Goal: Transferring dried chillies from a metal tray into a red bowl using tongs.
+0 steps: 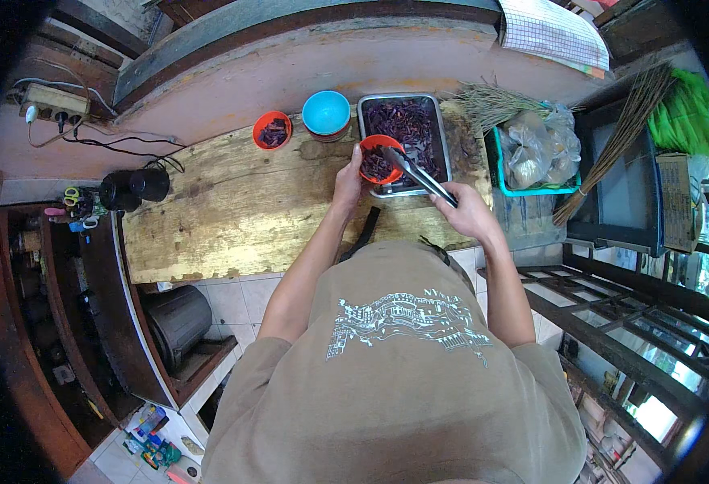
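My left hand (348,183) grips the side of an orange-red bowl (367,143), which overlaps the near left part of a metal tray (447,145). Dark purple strips (404,118), perhaps cut vegetable or dried petals, cover much of the tray, and some lie in the bowl. In my right hand (466,212) is a pair of metal tongs (418,173) with dark handle ends. The tongs' tips reach into the held bowl; whether they pinch any strips cannot be made out.
Left of the tray stand stacked bowls, a blue bowl (326,112) on top, and another orange-red bowl (261,124) holding dark pieces. A turquoise basket (536,192) with bagged goods is at right, beside a stick broom (611,145). Black cups (150,183) stand near the wooden table's (209,212) left end.
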Demonstrator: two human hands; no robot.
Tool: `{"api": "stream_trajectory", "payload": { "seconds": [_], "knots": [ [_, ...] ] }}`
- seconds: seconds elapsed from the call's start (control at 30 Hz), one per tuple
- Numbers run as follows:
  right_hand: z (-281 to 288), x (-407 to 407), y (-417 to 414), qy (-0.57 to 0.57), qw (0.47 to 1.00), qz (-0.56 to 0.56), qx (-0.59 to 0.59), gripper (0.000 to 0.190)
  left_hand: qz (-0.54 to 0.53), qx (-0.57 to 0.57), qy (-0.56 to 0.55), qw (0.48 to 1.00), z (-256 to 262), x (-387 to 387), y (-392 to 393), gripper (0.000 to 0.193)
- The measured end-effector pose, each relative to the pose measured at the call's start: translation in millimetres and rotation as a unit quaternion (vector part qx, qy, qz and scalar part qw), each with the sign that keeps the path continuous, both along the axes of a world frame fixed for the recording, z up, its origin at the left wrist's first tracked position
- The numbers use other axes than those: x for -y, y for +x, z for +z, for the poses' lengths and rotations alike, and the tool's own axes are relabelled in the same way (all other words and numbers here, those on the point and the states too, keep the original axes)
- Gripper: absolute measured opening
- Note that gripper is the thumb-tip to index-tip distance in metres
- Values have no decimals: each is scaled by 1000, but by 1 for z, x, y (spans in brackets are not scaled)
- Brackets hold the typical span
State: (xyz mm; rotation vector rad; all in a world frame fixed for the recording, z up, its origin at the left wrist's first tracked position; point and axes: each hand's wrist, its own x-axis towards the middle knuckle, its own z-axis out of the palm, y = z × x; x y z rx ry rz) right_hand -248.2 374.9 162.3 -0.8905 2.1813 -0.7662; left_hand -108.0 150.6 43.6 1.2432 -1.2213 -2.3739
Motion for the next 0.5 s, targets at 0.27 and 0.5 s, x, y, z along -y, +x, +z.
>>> {"api": "stream_trajectory", "payload": {
  "seconds": [0.27,0.5],
  "knots": [
    [26,7,11,13,997,24,-79,32,-15,-50,11,999,11,-4,-2,70],
    [60,4,8,12,999,-1,-31,33,-4,-61,31,998,14,-1,1,73]
  ]
}}
